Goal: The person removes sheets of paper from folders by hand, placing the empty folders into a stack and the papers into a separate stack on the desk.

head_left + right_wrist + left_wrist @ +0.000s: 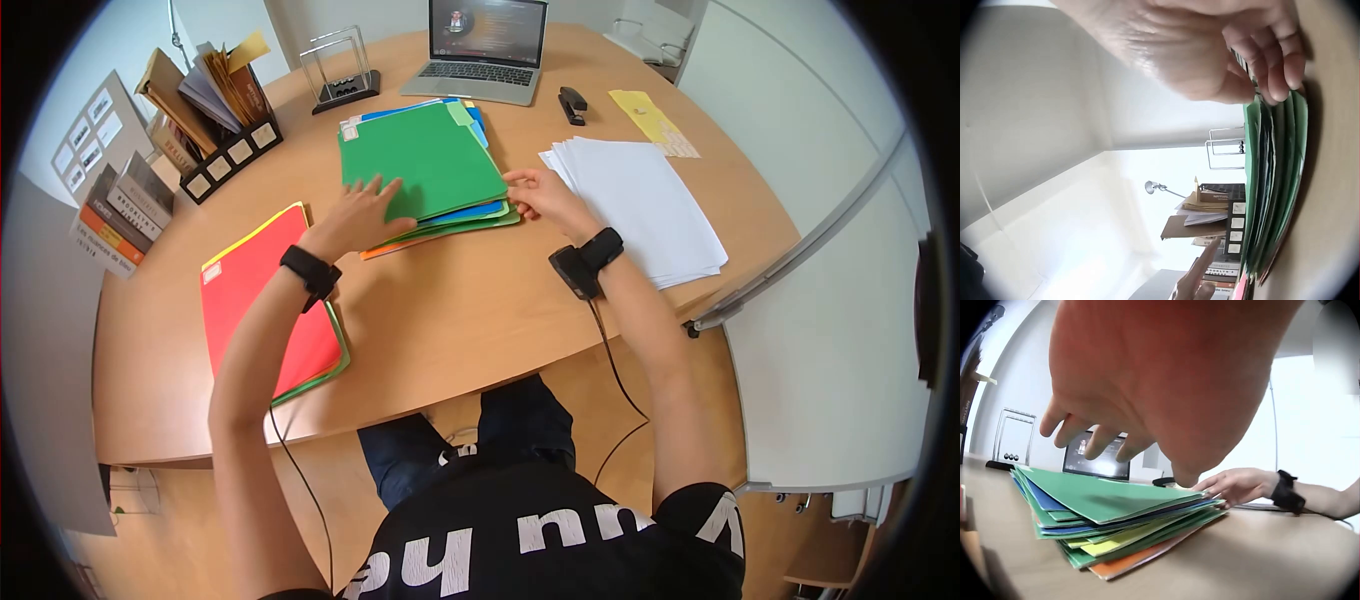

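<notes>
A stack of folders, with a green folder (pixel 420 160) on top and blue, yellow and orange edges below, lies in the middle of the desk. My left hand (pixel 360 215) is spread, palm down, at the stack's near left corner; in the left wrist view the palm (pixel 1160 381) hangs over the green folder (pixel 1104 494), fingers apart. At the right edge, my right hand (pixel 548 198) has its fingers bent against the folder corners. The right wrist view shows this hand (pixel 1210 50) with thumb and fingertips at the end of the stack (pixel 1272 181); whether it pinches any folder is unclear.
A red folder (pixel 265 300) tops another pile at the left. White papers (pixel 640 210) lie at the right, near a stapler (pixel 572 105) and a yellow patterned sheet (pixel 655 122). Behind stand a laptop (pixel 480 80), a Newton's cradle (pixel 345 85), a file holder (pixel 232 160) and books (pixel 125 215).
</notes>
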{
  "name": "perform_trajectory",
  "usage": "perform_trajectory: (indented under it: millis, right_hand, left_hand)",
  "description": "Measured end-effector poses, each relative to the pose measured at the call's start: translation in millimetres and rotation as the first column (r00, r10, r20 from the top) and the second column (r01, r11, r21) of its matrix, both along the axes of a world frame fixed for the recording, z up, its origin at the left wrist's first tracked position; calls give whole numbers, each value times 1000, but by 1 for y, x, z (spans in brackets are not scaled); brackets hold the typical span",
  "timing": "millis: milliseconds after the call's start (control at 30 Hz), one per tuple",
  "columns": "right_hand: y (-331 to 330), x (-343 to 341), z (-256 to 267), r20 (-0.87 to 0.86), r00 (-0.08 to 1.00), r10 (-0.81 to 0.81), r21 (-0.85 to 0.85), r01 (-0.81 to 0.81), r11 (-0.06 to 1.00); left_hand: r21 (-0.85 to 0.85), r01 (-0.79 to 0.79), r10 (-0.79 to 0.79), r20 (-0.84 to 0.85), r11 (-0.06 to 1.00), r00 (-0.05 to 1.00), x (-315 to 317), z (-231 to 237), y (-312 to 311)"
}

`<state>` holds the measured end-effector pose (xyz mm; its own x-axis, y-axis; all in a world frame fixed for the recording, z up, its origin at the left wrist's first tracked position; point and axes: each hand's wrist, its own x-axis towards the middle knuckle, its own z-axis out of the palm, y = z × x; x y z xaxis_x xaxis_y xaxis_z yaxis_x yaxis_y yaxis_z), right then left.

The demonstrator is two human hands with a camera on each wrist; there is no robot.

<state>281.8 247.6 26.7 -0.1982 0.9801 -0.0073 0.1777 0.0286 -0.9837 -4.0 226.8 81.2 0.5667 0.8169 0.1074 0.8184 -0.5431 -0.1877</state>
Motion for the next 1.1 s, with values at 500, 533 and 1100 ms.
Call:
perform_trajectory:
  millis: [500, 533, 1100]
  right_hand:
    - [-7, -10, 3, 224, 968, -113, 116, 89, 989]
    - [-3, -9, 1, 225, 968, -114, 125, 88, 988]
    - [-33, -14, 18, 344, 937, -68, 213, -7, 977]
  left_hand:
    - [-54, -27, 43, 318, 998, 947, -14, -29, 28]
    - [-45, -27, 40, 321, 999, 946, -25, -39, 35]
    - [-591, 45, 592, 800, 806, -96, -7, -8, -151]
